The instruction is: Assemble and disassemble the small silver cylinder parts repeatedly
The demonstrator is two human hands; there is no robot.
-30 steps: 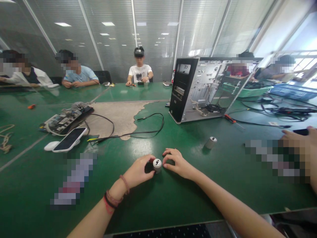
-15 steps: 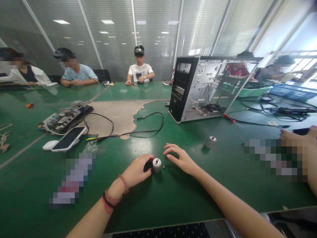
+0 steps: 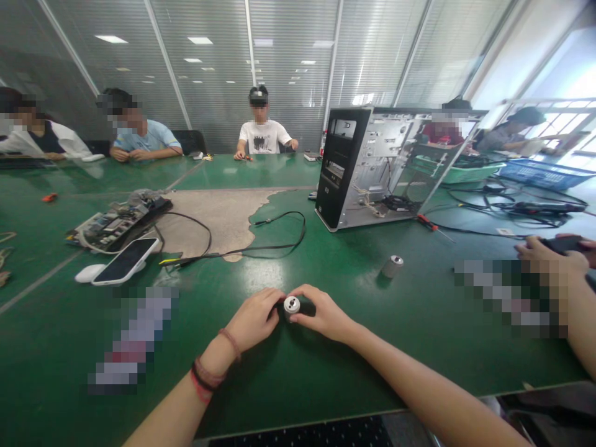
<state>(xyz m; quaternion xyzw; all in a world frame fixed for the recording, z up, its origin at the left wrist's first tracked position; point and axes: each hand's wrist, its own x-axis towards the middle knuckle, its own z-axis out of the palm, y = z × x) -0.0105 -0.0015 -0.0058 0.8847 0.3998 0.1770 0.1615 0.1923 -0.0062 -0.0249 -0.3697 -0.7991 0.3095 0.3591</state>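
Note:
A small silver metal cylinder [image 3: 292, 305] stands upright on the green table [image 3: 261, 379], its top with dark holes facing up. My right hand [image 3: 321, 310] has thumb and fingers closed around its right side. On the other side, my left hand [image 3: 261, 315] is curled right beside the cylinder, its fingertips at the left edge; whether they press on it is hard to make out. Farther back to the right stands a second silver cylinder [image 3: 392, 266], with no hand on it.
An open computer case [image 3: 338, 167] stands behind. At left lie a circuit board assembly [image 3: 118, 220] and a white-framed phone [image 3: 125, 261]. A black cable [image 3: 279, 247] crosses the middle. Another person's hands [image 3: 554, 254] hold a dark object at right.
My right hand has moved left and closed on the near cylinder. The small piece that lay to the cylinder's right no longer shows. The view has shifted slightly.

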